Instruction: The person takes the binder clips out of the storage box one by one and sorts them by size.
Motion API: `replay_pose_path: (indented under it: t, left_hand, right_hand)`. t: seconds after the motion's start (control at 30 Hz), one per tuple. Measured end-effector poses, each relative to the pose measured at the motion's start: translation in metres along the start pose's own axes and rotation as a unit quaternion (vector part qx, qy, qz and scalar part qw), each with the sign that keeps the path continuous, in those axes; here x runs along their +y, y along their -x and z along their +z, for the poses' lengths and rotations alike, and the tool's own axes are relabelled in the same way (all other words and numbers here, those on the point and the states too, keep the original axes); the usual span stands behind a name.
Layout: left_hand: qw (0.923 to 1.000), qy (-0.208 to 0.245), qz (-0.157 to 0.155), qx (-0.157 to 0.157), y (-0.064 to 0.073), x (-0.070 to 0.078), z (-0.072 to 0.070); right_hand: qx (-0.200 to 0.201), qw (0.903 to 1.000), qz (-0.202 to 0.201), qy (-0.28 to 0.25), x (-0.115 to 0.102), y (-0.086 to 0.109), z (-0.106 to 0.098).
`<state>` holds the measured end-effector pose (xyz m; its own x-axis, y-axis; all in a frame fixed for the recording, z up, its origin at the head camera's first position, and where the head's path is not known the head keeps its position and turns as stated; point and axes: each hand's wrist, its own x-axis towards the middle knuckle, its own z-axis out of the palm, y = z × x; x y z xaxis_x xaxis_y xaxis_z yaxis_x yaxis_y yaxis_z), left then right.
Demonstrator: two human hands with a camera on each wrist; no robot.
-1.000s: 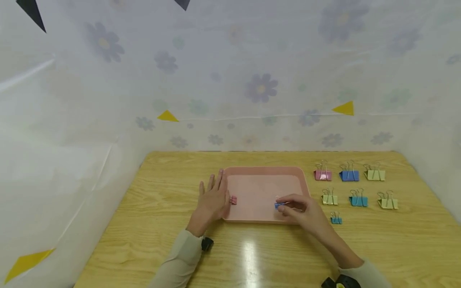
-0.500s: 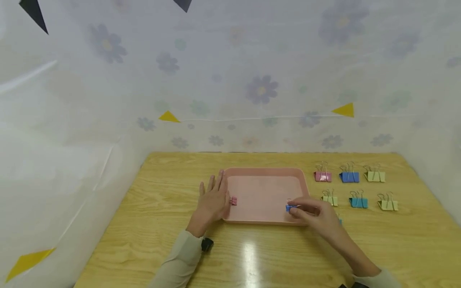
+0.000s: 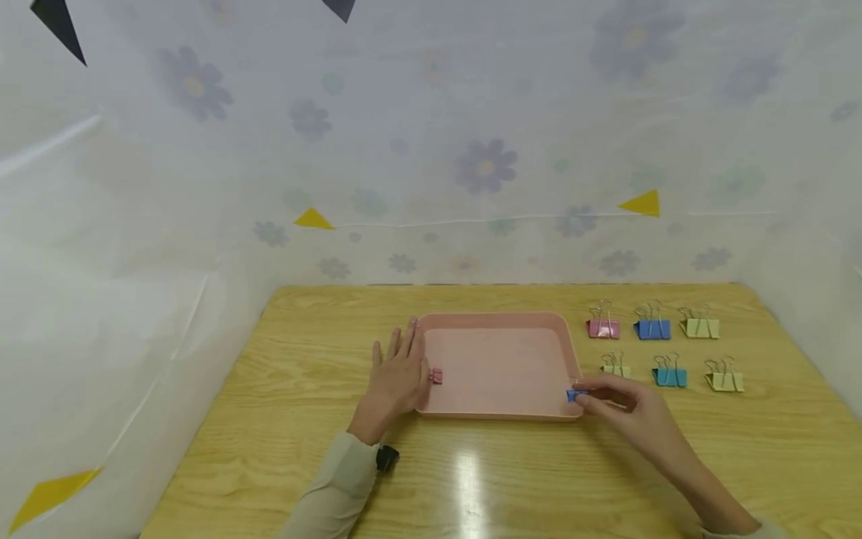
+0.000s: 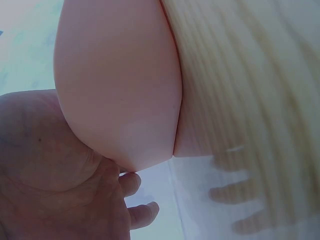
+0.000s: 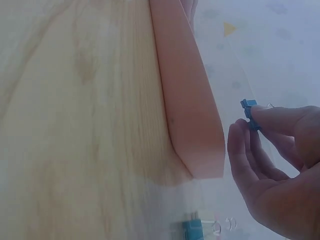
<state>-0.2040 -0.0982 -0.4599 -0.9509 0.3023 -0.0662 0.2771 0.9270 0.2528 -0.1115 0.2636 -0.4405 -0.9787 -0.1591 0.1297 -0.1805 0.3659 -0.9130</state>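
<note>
My right hand (image 3: 636, 415) pinches a small blue binder clip (image 3: 573, 395) between thumb and fingertips, over the right front corner of a pink tray (image 3: 498, 417). In the right wrist view the same binder clip (image 5: 248, 107) shows at the fingertips, above the tray's wall (image 5: 187, 90). My left hand (image 3: 396, 380) lies against the tray's left rim with fingers straight and slightly spread. Beside its thumb, inside the tray, sits a small pink binder clip (image 3: 437, 376). The left wrist view shows the palm (image 4: 55, 170) against the tray's outer wall (image 4: 120, 85).
Right of the tray, binder clips stand in rows: pink (image 3: 604, 329), blue (image 3: 652, 329) and yellow (image 3: 701, 328) behind, teal (image 3: 670, 376) and yellow ones nearer. A teal binder clip (image 5: 192, 230) shows low in the right wrist view. A flowered sheet (image 3: 404, 150) encloses the table.
My right hand has carried the blue binder clip rightward across the tray to its right edge, now covering the small teal binder clip in the head view. My left hand has stayed put.
</note>
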Motion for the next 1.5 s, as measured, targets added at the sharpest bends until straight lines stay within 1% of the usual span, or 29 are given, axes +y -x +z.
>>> replay_pose_path:
  t: [0.17, 0.33, 0.57, 0.87, 1.17, 1.43, 1.5]
  left_hand:
    - [1.0000, -0.003, 0.001, -0.001, -0.001, 0.000, 0.001]
    - [1.0000, 0.003, 0.000, 0.000, 0.000, -0.001, 0.002]
    - [1.0000, 0.003, -0.002, 0.003, 0.003, -0.002, 0.003]
    - [1.0000, 0.004, -0.004, 0.008, 0.002, -0.005, 0.002]
    - [1.0000, 0.000, -0.005, 0.004, 0.000, -0.002, 0.002]
    - [1.0000, 0.002, -0.003, 0.007, 0.000, 0.000, 0.001]
    - [1.0000, 0.002, -0.002, 0.008, -0.001, -0.001, 0.001]
  right_hand:
    - [0.014, 0.9989, 0.022, 0.038, 0.001, 0.009, -0.011]
    - [0.024, 0.9955, 0.029, 0.087, 0.005, 0.015, -0.023]
    - [0.036, 0.9933, 0.045, 0.100, 0.011, 0.023, -0.040]
    - [0.066, 0.9888, 0.037, 0.129, 0.020, 0.026, -0.062]
    - [0.062, 0.9851, 0.056, 0.151, 0.037, 0.031, -0.083]
    - [0.060, 0.9819, 0.027, 0.178, 0.055, 0.035, -0.101]
    - [0.060, 0.9811, 0.026, 0.182, 0.059, 0.036, -0.105]
